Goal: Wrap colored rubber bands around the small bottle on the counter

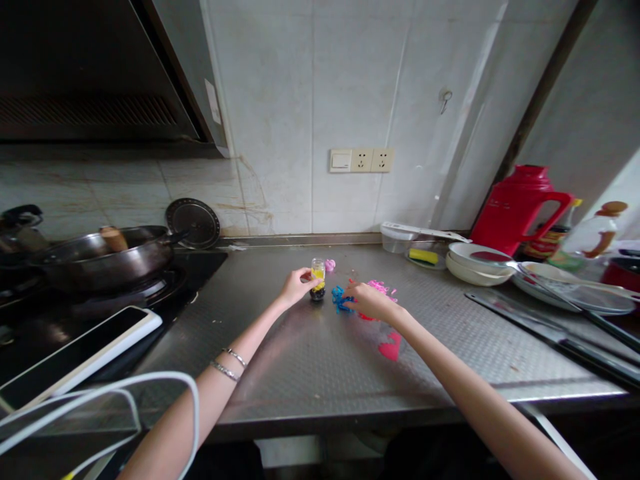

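In my left hand (296,288) is a small clear glass jar (318,273), kept upright on the steel counter between thumb and fingers. Black pieces lie at the jar's bottom with yellow ones above. My right hand (373,300) reaches down at a small heap of blue strips (341,299), its fingertips curled together at the heap's right edge; what they pinch, if anything, is too small to make out. Pink strips (381,288) lie just behind this hand, and red strips (367,317) show partly under it. Nearer me lies a flat red heart-shaped piece (390,347). A small pink lump (330,265) sits behind the jar.
At left, a pan (115,257) stands on the stove, with a white phone-like device (100,353) and white cable (165,377) in front. Bowls (475,267), a knife (525,320), a red thermos (515,210) and a sponge (423,257) are at right.
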Demonstrator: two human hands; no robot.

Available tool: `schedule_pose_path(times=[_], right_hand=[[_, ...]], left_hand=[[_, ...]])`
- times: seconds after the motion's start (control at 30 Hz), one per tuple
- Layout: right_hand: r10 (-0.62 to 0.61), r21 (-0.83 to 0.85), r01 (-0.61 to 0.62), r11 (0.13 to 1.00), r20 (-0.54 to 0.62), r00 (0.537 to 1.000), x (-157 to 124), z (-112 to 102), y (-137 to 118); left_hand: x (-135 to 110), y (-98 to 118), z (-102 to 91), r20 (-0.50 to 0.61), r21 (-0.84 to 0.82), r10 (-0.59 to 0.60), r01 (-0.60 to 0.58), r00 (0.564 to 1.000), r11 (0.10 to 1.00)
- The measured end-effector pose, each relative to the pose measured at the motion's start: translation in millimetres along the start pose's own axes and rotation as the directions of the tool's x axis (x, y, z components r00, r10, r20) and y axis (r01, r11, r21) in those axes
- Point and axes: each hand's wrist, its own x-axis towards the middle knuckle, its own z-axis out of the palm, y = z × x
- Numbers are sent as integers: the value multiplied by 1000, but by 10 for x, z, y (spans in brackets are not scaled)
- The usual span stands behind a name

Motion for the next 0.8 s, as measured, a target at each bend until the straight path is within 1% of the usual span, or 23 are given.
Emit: schedule_pose_path(times=[0.13, 0.2, 0.37, 0.47, 0.57, 0.67, 0.8], right_hand=[[2, 134, 4, 991, -44, 999, 16, -27, 0], [-12, 193, 27, 981, -78, 997, 24, -33, 16], [-42, 300, 88, 950, -155, 987, 39, -16, 80], [-7, 351, 78, 933, -200, 980, 43, 0, 101], [37, 362, 57, 931, -247, 968, 58, -16, 112], [69, 395, 53, 917, -288, 955, 115, -99, 123], [114, 489, 62, 870, -322, 940, 288, -325, 111]], left_hand=[[5, -45, 22, 64, -151, -11, 21, 998, 988], [4, -44, 26, 81, -196, -26, 41, 996, 980], [6, -32, 17, 94, -242, -38, 60, 995, 968], [8, -41, 13, 98, -257, -43, 67, 994, 964], [9, -55, 17, 94, -258, -46, 69, 994, 964], [8, -58, 27, 88, -260, -56, 77, 995, 962], [12, -52, 36, 84, -277, -73, 94, 994, 956]])
